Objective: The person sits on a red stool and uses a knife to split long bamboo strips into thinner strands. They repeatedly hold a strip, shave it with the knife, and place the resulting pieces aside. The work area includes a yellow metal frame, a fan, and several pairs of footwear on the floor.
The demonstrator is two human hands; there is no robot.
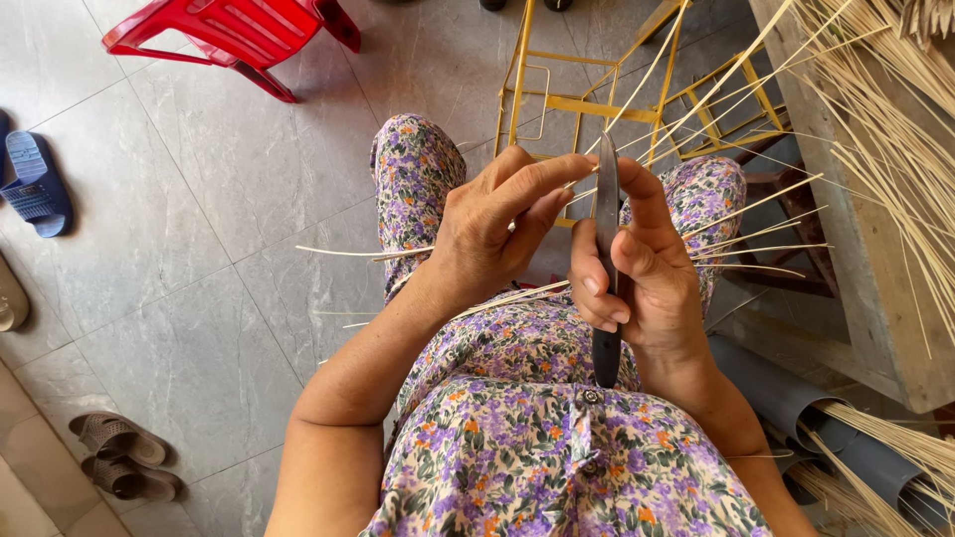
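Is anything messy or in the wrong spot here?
A bit messy: loose thin strips lie scattered on the grey floor by the knee. Three sandals lie apart along the left edge. The right hand grips a knife blade-up, close to the left hand, which pinches a thin strip.

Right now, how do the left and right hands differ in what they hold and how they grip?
The left hand pinches thin pale strips between thumb and fingertips; the right hand wraps a fist round a dark-handled knife.
The left hand's fingers stretch toward the blade; the right hand's curl shut, thumb laid up along the blade.
Both hands are bare, over the lap and meet at the blade.
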